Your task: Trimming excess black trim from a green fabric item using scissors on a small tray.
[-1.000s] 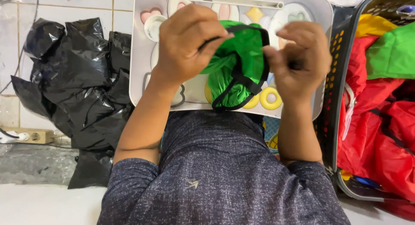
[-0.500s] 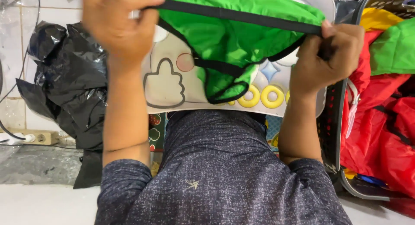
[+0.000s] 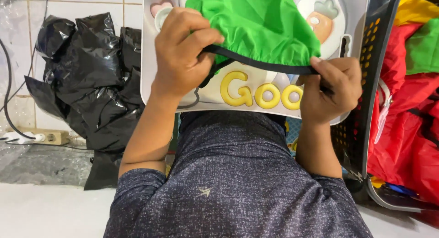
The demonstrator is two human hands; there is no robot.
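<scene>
A bright green cloth piece [image 3: 256, 25] with a black elastic band along its lower edge is spread over a white printed tray board [image 3: 356, 32]. My left hand [image 3: 183, 50] pinches the band at its left end, fingers curled round it. At the right end my right hand [image 3: 331, 89] grips the same band, pulling it taut between both hands. The board shows cartoon pictures and yellow letters below the cloth.
A crumpled black plastic bag [image 3: 87, 78] lies left against the tiled wall, with a power strip [image 3: 43, 137] below it. On the right, a black perforated basket [image 3: 366, 82] holds red, green and yellow garments [image 3: 411, 128]. My grey shirt [image 3: 238, 183] fills the bottom.
The green cloth was bunched between my hands, then stretched wide by its band high up. Now both hands have drawn closer and lower, and the cloth lies domed over the board.
</scene>
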